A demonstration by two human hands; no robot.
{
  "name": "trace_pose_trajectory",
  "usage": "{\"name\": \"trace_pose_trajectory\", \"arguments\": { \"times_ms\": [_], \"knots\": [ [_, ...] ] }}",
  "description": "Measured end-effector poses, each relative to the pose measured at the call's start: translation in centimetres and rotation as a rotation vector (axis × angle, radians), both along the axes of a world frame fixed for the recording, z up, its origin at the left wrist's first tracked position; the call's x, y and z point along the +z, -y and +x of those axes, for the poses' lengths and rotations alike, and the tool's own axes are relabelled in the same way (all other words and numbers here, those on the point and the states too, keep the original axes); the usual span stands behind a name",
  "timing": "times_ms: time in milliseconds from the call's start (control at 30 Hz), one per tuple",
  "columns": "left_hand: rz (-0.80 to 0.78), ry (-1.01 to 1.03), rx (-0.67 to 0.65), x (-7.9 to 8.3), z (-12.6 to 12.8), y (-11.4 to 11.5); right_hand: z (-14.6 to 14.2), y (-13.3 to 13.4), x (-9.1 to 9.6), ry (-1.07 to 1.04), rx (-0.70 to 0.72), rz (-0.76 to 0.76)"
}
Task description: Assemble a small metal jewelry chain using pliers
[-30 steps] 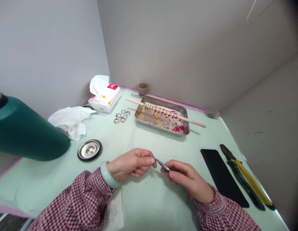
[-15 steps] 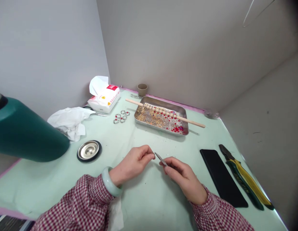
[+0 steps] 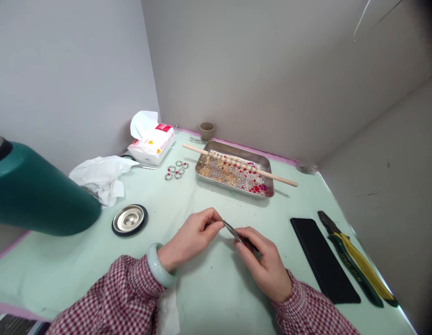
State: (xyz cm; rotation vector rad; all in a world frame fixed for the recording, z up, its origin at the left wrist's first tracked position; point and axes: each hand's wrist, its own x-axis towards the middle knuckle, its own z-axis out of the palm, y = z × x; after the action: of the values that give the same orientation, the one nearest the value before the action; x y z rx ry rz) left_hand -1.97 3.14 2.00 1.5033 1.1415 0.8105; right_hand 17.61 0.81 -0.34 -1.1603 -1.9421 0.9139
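Note:
My left hand (image 3: 193, 238), with a pale green bangle (image 3: 161, 266) at the wrist, is closed in a pinch between thumb and forefinger. What it pinches is too small to make out. My right hand (image 3: 263, 260) is wrapped round small needle-nose pliers (image 3: 233, 231), whose handles are mostly hidden in the palm. The metal tip of the pliers reaches the left fingertips. Beyond both hands lies a metal tray (image 3: 233, 187) of gold, clear and red beads, with a wooden rod (image 3: 279, 178) across it. Several small beaded rings (image 3: 176, 170) lie left of the tray.
At the left are a green bottle (image 3: 41, 190), a steel lid (image 3: 130, 219), a crumpled tissue (image 3: 100, 177) and a tissue pack (image 3: 153, 143). A black slab (image 3: 324, 260) and large yellow-green pliers (image 3: 359, 260) lie at the right. Behind the tray stands a small cup (image 3: 206, 131).
My right hand has turned and shifted slightly left, bringing the pliers' tip closer against the left fingertips. The left hand stays nearly still in its pinch.

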Motion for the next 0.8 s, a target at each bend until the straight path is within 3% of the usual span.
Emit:
{"name": "trace_pose_trajectory", "arguments": {
  "times_ms": [233,800],
  "knots": [
    [-0.051,0.010,-0.074,0.49,-0.04,-0.09,-0.08,-0.12,0.02,0.042,0.012,0.103],
    [-0.098,-0.056,-0.151,0.27,-0.47,-0.10,0.26,0.02,0.40,0.055,0.033,0.083]
  ]
}}
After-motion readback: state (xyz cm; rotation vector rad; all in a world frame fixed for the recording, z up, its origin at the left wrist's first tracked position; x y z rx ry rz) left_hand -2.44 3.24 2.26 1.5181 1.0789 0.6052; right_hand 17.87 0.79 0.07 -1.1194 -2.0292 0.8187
